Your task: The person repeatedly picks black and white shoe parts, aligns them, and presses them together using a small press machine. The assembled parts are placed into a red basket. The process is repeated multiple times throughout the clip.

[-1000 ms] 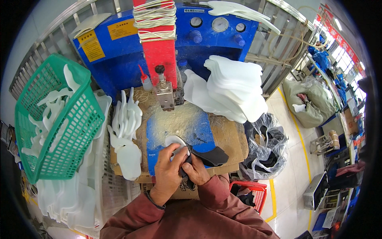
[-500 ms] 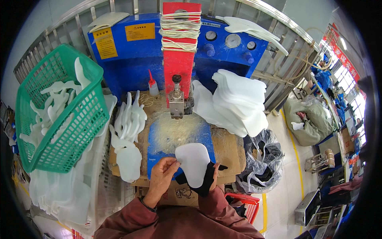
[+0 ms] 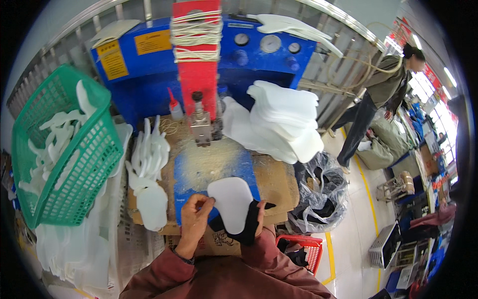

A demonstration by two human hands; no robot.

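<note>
the left hand (image 3: 194,219) pinches the left edge of a white foam insole-shaped piece (image 3: 230,203) between thumb and fingertips, closed on it. the right hand (image 3: 259,219) sits under and behind the piece's right side, fingers curled around a black fabric piece (image 3: 246,230) that lies beneath the white one; it looks closed on the black piece, holding the two layers together so they line up. the pair is held at the near edge of the bench (image 3: 279,182), over the front of the blue work plate (image 3: 211,167), which is dusted with pale grit.

straight ahead at the back of the plate stands the red press head (image 3: 197,65) of a blue machine (image 3: 149,74), its metal foot pointing down at the plate. a fan of narrow white cut pieces (image 3: 149,154) lies at the bench's left edge, within the left hand's reach. a stack of white foam sheets (image 3: 286,119) rests at the back right corner. a green plastic basket (image 3: 64,149) with white offcuts leans at the far left. another person (image 3: 383,94) stands in the aisle to the right.
</note>
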